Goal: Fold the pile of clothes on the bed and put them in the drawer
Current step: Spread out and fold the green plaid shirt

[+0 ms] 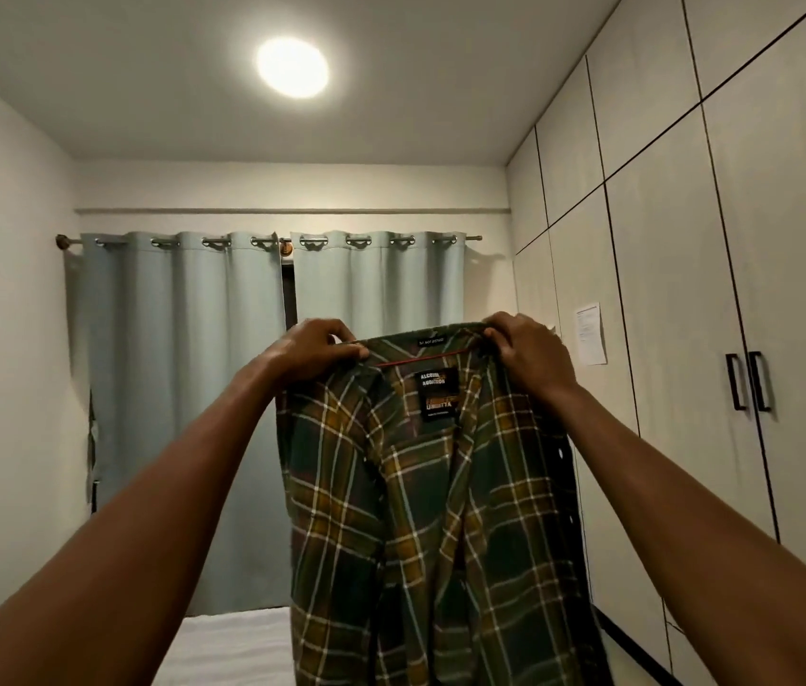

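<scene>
A green and yellow plaid shirt (430,512) hangs in the air in front of me, its inside with a black neck label facing me. My left hand (314,351) pinches the collar at the shirt's left shoulder. At the right shoulder my right hand (527,351) grips the collar. Both arms are stretched forward and up. The shirt hangs open down the front and runs out of the bottom of the frame. Under it, a strip of the white bed (232,646) shows. The pile of clothes and the drawer are out of sight.
Pale blue curtains (183,413) cover the window on the far wall. A tall wardrobe (688,314) with black handles (750,381) lines the right side, with a paper sheet (590,334) stuck on it. A ceiling light (292,66) is on.
</scene>
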A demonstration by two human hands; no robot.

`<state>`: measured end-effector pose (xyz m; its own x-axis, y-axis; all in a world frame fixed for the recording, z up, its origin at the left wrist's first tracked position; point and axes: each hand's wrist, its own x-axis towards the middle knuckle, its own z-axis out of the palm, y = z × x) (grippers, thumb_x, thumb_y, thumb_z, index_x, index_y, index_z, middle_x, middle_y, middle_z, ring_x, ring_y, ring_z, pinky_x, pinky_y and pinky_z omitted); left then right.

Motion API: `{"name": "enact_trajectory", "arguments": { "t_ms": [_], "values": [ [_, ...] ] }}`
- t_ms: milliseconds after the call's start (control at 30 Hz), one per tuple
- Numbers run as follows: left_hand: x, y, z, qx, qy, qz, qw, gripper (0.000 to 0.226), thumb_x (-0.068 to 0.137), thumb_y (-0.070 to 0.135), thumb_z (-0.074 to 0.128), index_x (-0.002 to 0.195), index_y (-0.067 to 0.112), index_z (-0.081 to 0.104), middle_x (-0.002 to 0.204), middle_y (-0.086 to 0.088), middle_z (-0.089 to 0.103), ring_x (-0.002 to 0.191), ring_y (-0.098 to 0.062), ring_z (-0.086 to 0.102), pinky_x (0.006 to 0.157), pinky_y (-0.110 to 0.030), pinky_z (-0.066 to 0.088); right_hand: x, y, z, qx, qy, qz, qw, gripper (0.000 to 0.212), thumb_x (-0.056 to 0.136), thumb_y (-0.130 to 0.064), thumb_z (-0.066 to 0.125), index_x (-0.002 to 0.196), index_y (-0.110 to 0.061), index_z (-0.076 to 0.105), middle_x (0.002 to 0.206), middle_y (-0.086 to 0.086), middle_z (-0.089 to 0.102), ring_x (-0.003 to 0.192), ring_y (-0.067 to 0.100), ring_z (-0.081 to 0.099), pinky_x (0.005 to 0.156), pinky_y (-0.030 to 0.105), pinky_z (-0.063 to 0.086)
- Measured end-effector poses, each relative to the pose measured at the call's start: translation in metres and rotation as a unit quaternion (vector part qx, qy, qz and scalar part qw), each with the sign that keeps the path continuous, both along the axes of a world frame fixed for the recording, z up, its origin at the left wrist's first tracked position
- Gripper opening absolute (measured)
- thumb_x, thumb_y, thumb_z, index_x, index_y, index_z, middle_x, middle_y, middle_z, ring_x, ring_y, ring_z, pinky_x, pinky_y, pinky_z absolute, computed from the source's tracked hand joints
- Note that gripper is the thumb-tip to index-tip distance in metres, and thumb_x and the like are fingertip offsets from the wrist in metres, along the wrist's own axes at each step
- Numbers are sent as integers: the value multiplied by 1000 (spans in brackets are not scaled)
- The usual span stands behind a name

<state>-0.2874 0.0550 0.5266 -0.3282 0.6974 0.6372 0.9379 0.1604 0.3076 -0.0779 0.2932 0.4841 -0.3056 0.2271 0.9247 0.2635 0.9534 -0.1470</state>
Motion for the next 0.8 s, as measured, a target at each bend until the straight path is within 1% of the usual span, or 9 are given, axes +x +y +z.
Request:
{"name": "enact_trajectory", "arguments": {
  "t_ms": [67,167,233,333,467,567,633,733,800],
  "values": [
    [5,-4,3,-63,4,12,998,20,92,42,66,93,22,64,95,0,63,88,-15,61,69,-25,46,2,-1,-3,24,-7,-52,998,30,102,-44,51,109,-23,71,92,3,74,82,25,69,75,37,56],
    [4,-4,4,-94,120,169,974,17,95,37,62,91,20,62,96,-6,64,84,-20,61,71,-33,51,6,-7,1,98,-159,-131,974,55,88,-71,52,83,-18,69,69,-3,62,64,17,62,67,34,55],
    [6,-3,2,-49,172,267,947,18,96,31,56,97,15,62,96,-10,64,83,-27,63,76,-37,55,3,-21,10,104,-262,-145,948,66,76,-82,52,79,-17,64,70,-3,58,66,17,60,67,33,53],
    [18,-3,6,-28,91,268,959,16,95,24,58,99,9,62,96,-13,64,87,-30,66,81,-40,57,-10,-38,28,62,-301,-168,937,51,85,-68,61,96,-19,67,90,3,67,81,21,64,76,35,53],
    [37,2,24,18,-144,190,971,14,92,14,63,86,2,65,73,-14,68,56,-23,66,52,-31,57,-23,-67,55,-40,-248,-194,948,23,99,-28,54,114,-13,62,97,8,59,99,28,62,75,32,43],
    [37,4,36,63,-307,88,946,23,99,6,47,89,-2,65,64,-15,69,48,-22,64,47,-29,56,-27,-83,76,-173,-217,-82,957,12,95,-14,53,93,-5,61,75,9,57,63,24,60,55,29,44],
    [34,-1,41,111,-384,3,917,28,101,5,41,101,-3,67,75,-16,73,60,-24,70,55,-30,60,-25,-90,85,-273,-122,39,953,11,95,-8,53,87,-3,58,74,13,62,56,24,64,46,30,50],
    [33,-6,42,187,-381,-102,900,19,97,4,50,110,2,65,98,-17,73,85,-26,73,77,-36,61,-25,-90,92,-349,41,196,916,10,98,-9,51,97,-2,58,98,20,67,76,29,72,58,37,61],
    [37,-4,39,235,-301,-131,915,21,91,-1,58,111,5,59,105,-14,69,92,-24,69,86,-40,60,-27,-91,92,-355,87,276,889,18,96,-9,50,111,-3,59,116,20,65,91,24,67,73,38,62]
  ]
}}
